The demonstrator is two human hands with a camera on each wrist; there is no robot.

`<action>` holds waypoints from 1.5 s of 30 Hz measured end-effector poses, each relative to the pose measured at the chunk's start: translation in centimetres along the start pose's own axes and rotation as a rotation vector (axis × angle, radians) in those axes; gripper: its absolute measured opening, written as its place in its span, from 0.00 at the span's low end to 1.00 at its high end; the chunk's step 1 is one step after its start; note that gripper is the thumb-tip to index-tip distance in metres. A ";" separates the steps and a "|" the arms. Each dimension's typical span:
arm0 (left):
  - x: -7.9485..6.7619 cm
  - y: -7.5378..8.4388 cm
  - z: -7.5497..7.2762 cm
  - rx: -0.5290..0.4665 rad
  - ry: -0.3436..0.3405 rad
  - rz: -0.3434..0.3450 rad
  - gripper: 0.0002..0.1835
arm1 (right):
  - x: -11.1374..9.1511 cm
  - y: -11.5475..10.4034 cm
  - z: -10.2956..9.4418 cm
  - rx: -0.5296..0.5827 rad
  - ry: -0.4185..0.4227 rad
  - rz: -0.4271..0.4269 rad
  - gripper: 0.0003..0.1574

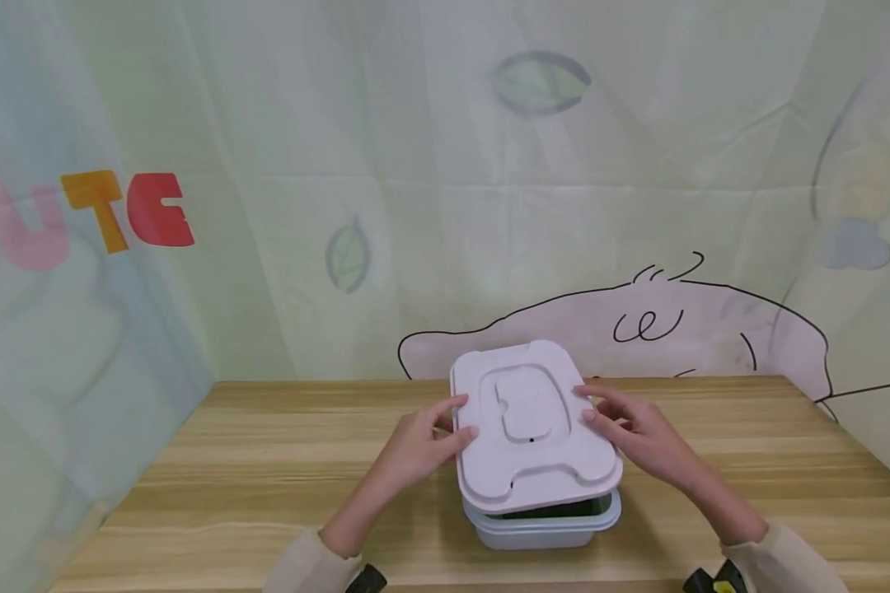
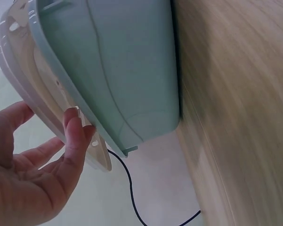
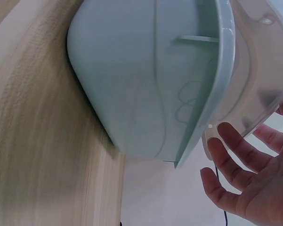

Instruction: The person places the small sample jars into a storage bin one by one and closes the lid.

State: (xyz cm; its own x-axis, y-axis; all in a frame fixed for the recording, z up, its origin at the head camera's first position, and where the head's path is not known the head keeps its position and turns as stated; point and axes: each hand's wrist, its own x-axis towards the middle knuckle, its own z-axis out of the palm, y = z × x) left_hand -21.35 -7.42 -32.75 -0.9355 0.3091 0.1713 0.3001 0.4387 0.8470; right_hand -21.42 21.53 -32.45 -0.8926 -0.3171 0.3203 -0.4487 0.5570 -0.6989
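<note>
A white plastic lid point(image 1: 526, 428) sits tilted over a pale blue-green box point(image 1: 537, 537), its near edge raised so a dark gap shows beneath. My left hand point(image 1: 423, 441) grips the lid's left edge, thumb on top and fingers below the rim. On the opposite edge my right hand point(image 1: 638, 432) pinches the lid between thumb and fingers. In the left wrist view the box point(image 2: 117, 70) stands on the table, apart from the lid point(image 2: 42, 89) at this side. The right wrist view shows the lid point(image 3: 263, 61) above the box rim as well. Something dark green lies inside, mostly hidden.
The wood-grain table point(image 1: 304, 461) extends to both sides of the box. Behind it hangs a printed curtain point(image 1: 289, 206) with leaves, letters and a cartoon figure. Dark straps point(image 1: 367, 579) show by the sleeves.
</note>
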 end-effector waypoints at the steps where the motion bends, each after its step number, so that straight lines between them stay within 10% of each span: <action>1: 0.0 0.0 0.0 0.012 0.001 0.006 0.29 | 0.0 0.0 0.0 -0.006 -0.001 0.002 0.22; 45: -0.5 0.3 1.6 0.326 0.001 0.016 0.28 | -0.9 1.7 1.1 -0.039 -0.047 -0.056 0.20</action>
State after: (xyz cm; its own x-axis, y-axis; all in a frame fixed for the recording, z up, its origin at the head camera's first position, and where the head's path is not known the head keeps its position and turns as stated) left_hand -20.45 -6.09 -33.35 -0.9303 0.3175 0.1839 0.3586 0.6810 0.6385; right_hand -21.35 21.95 -34.65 -0.8634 -0.3841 0.3272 -0.5002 0.5664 -0.6549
